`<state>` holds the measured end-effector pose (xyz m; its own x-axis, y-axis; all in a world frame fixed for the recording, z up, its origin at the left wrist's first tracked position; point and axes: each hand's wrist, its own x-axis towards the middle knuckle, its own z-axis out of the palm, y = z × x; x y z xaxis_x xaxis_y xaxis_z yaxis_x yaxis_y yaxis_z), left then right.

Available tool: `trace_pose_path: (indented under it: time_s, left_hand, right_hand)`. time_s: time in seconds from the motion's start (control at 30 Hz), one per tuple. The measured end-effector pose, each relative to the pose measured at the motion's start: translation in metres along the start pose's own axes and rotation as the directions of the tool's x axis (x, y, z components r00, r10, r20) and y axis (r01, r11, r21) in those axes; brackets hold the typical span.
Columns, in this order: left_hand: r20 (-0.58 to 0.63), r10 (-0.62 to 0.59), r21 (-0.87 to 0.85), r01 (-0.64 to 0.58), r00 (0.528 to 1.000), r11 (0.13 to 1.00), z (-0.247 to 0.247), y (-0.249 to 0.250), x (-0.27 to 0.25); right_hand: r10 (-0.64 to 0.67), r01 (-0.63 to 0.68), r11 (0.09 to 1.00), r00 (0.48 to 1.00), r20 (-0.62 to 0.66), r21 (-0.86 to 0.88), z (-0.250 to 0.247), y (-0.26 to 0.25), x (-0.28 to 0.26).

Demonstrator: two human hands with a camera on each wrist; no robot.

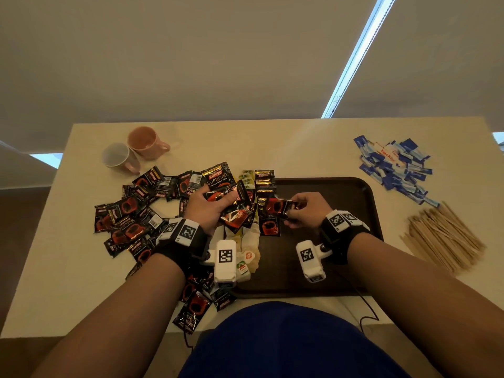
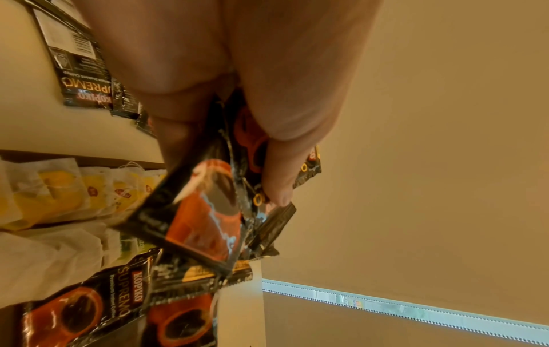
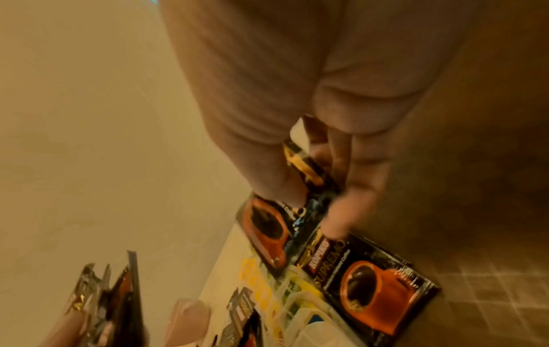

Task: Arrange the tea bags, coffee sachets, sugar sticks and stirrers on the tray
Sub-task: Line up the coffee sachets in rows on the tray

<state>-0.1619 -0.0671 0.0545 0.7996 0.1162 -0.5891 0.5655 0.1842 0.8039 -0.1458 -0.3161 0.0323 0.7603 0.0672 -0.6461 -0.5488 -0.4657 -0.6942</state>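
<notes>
My left hand (image 1: 210,205) grips a bunch of black coffee sachets (image 1: 236,211) over the left edge of the dark brown tray (image 1: 341,203); the left wrist view shows the held sachets (image 2: 208,216) fanned out. My right hand (image 1: 305,211) pinches a single coffee sachet (image 1: 281,205) just above a row of sachets (image 1: 266,195) lying on the tray's left part. In the right wrist view that sachet (image 3: 276,230) hangs over the stacked ones (image 3: 371,281). Tea bags (image 1: 246,249) lie along the tray's left edge. Loose coffee sachets (image 1: 131,214) are scattered on the table to the left.
A pile of blue sugar sticks (image 1: 395,167) lies at the back right and wooden stirrers (image 1: 441,236) at the right. Two mugs (image 1: 136,151) stand at the back left. The cream table (image 1: 300,148) ends at a wall behind.
</notes>
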Motion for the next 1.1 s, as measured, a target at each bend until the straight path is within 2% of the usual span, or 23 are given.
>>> trace_pose_path:
  time_s: [0.07,0.13,0.33,0.4,0.6,0.8,1.1]
  left_hand:
    - [-0.001,-0.004,0.002,0.004,1.000,1.000,0.001,-0.001,0.002]
    - [-0.005,-0.006,0.004,0.006,1.000,1.000,0.003,-0.001,0.002]
    - [-0.005,-0.012,0.005,0.012,1.000,1.000,0.004,-0.001,0.003]
    - [-0.007,-0.014,0.018,0.014,1.000,1.000,0.002,-0.001,0.004]
    - [-0.026,-0.025,0.016,0.025,0.999,1.000,-0.004,-0.004,0.006]
    - [-0.039,-0.019,0.040,0.020,0.999,0.999,-0.010,-0.005,0.006]
    - [-0.027,-0.034,0.034,0.035,0.999,0.999,-0.010,-0.003,0.007]
  right_hand:
    - [-0.072,0.062,0.979,0.996,-0.044,-0.195,-0.002,0.007,0.006]
    - [-0.106,0.090,0.946,0.994,-0.034,-0.311,-0.003,0.010,0.011]
    - [-0.083,0.149,0.828,0.986,0.143,-0.541,0.008,0.011,0.019]
    - [-0.070,0.143,0.820,0.986,0.151,-0.554,0.015,0.013,0.022]
    - [-0.048,0.035,0.875,0.999,-0.016,-0.483,0.029,0.021,0.030]
    - [-0.057,0.037,0.907,0.998,-0.034,-0.418,0.034,0.024,0.038]
    - [-0.092,0.023,0.898,0.986,-0.136,-0.439,0.041,0.030,0.050]
